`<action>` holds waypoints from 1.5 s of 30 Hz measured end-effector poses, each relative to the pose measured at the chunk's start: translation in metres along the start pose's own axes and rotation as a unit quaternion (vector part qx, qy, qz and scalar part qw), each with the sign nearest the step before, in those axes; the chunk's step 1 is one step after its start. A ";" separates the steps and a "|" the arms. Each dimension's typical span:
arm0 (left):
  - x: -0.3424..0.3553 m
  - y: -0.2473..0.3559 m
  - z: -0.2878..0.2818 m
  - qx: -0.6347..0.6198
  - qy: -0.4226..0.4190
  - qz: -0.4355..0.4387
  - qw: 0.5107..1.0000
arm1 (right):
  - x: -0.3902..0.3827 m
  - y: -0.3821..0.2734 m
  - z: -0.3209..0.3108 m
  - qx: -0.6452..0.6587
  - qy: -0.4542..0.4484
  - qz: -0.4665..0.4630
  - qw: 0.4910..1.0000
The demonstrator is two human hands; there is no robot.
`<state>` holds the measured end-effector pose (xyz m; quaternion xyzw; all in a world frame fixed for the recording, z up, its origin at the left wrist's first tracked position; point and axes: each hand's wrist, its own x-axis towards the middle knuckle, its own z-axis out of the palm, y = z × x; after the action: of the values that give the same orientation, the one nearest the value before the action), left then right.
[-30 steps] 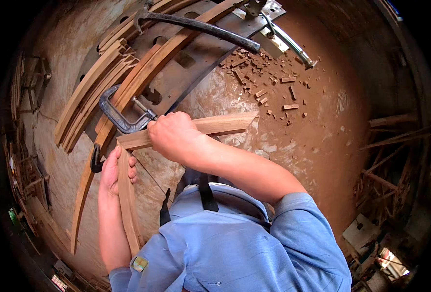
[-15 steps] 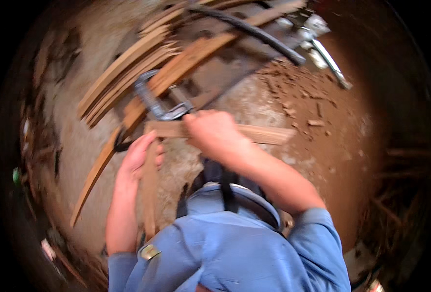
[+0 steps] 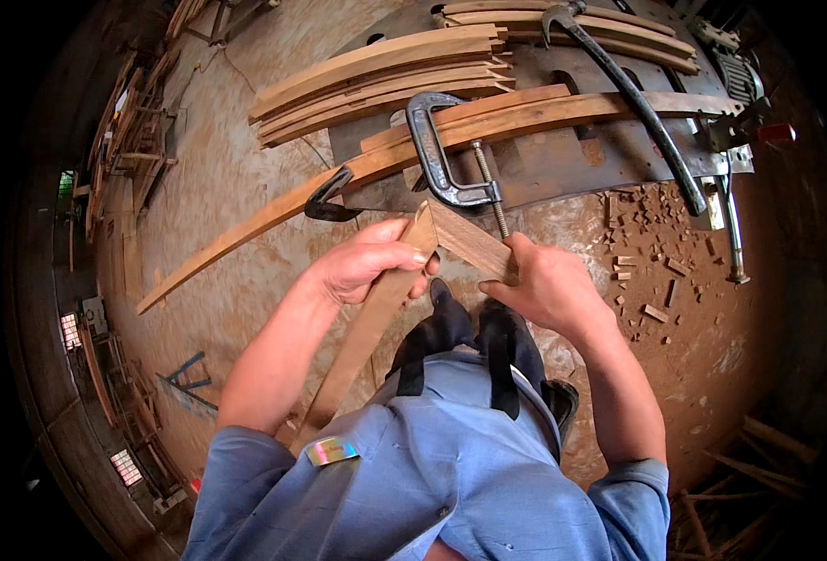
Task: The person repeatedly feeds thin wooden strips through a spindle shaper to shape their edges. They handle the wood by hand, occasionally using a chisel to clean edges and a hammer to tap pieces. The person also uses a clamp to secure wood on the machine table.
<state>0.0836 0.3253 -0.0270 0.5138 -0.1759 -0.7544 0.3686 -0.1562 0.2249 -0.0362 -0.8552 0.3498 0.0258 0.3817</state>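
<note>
My left hand (image 3: 371, 265) is closed round the upper part of a long wooden strip (image 3: 362, 337), which slants down to the left toward my shirt. A shorter wooden piece (image 3: 474, 245) is gripped near its lower right end by my right hand (image 3: 554, 285), thumb and fingers round it. The two pieces touch at their upper ends in a pointed corner in front of me. Just beyond that corner, a C-clamp (image 3: 427, 154) with a threaded screw sits across a long curved wooden board (image 3: 544, 117) on the dark metal table (image 3: 549, 178).
Curved wooden pieces (image 3: 376, 70) are stacked at the table's far left. A dark claw hammer (image 3: 633, 98) lies across the board at the right. Small wood offcuts (image 3: 652, 252) litter the floor on the right. Timber (image 3: 142, 150) leans at the far left.
The two pieces have turned from a squarer corner to a pointed one, with the right piece sloping downward. My right hand has moved right, toward that piece's end. The whole view has shifted.
</note>
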 end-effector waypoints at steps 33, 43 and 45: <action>0.030 -0.038 -0.005 -0.070 0.049 -0.122 0.989 | 0.023 0.012 -0.019 -0.018 -0.168 0.034 0.985; 0.023 -0.027 0.017 0.036 0.080 -0.103 0.991 | 0.015 0.019 -0.012 0.013 -0.139 0.022 0.990; 0.021 -0.028 0.018 0.047 0.080 -0.099 0.991 | 0.012 0.020 -0.008 0.018 -0.123 0.013 0.992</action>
<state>0.0531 0.3260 -0.0513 0.6042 -0.1298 -0.7345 0.2805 -0.1610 0.2033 -0.0467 -0.8341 0.3114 0.1292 0.4366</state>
